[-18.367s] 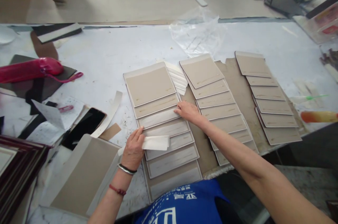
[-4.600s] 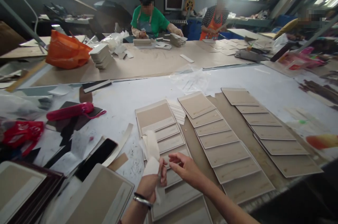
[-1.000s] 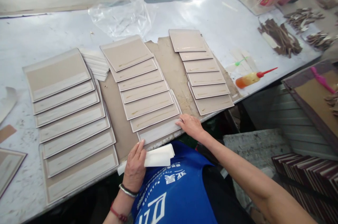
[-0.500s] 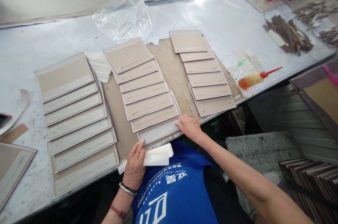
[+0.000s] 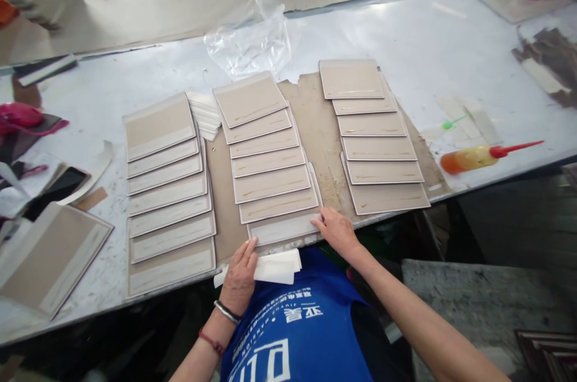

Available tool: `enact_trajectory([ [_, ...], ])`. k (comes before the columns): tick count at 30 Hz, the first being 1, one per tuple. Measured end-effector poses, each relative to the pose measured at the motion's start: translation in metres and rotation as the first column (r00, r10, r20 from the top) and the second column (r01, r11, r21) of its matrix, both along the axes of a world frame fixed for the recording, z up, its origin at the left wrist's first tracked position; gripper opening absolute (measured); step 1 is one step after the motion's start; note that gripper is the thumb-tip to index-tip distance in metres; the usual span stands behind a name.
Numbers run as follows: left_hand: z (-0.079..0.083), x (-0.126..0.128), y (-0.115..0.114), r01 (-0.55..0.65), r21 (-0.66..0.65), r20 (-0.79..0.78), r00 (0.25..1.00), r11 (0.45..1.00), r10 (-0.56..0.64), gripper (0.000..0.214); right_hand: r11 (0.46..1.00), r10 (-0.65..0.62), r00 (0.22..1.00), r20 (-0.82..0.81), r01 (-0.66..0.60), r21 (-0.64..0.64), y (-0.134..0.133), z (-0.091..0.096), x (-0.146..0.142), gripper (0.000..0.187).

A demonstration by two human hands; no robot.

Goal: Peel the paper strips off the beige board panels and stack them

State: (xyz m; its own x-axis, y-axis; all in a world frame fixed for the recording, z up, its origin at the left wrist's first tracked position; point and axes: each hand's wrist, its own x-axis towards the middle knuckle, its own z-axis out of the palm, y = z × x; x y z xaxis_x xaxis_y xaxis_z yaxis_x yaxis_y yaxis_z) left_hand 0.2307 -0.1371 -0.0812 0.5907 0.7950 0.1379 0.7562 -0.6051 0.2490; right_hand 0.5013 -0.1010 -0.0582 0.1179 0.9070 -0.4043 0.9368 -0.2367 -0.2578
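Since we changed to the middle row (image 5: 274,186), its nearest board (image 5: 288,235) has gained a pale strip (image 5: 282,226), the row's first. Our left hand (image 5: 242,274) grasps spare strips (image 5: 276,268); the right hand (image 5: 338,229), grip unclear, touches this board.

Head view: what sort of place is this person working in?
Probably a workshop for hand assembly. What suggests it: overlapping rows of flat panels, many marked with glue-like streaks, a squeeze bottle of amber liquid, and a heap of brown scraps off to the right.

Beige panel (image 5: 285,228), flat at centre front, partly overlapped, white strips (image 5: 276,269) (slightly fanned) beside
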Motion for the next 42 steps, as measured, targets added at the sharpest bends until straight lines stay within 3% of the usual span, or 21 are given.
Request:
enact_trajectory([
  [10,-0.002,-0.005,0.003,0.030,0.014,0.019,0.999,0.999,-0.030,0.034,0.993,-0.114,0.983,-0.143,0.115,0.000,0.002,-0.003,0.003,0.011],
  [28,-0.009,-0.008,0.007,0.058,0.053,0.081,0.995,0.997,-0.063,0.031,0.987,-0.160,0.985,-0.056,0.159,-0.027,0.003,-0.004,-0.002,0.012],
  [32,-0.010,-0.007,0.007,0.046,0.079,0.082,0.995,0.996,-0.053,0.032,0.972,-0.235,0.972,-0.006,0.235,-0.029,0.003,0.005,-0.011,0.014],
  [35,-0.012,-0.006,0.008,0.052,0.091,0.109,0.992,0.994,-0.062,0.032,0.946,-0.324,0.946,0.019,0.323,0.019,0.004,0.018,-0.021,0.027],
  [38,-0.017,-0.007,0.009,0.049,0.096,0.146,0.987,0.994,-0.063,0.031,0.932,-0.353,0.931,-0.094,0.359,0.049,0.008,0.025,-0.036,0.022],
  [42,-0.021,-0.020,0.012,0.084,0.031,0.262,0.961,0.996,-0.090,0.033,0.923,-0.361,0.863,-0.354,0.384,-0.005,0.014,0.016,-0.051,0.015],
])
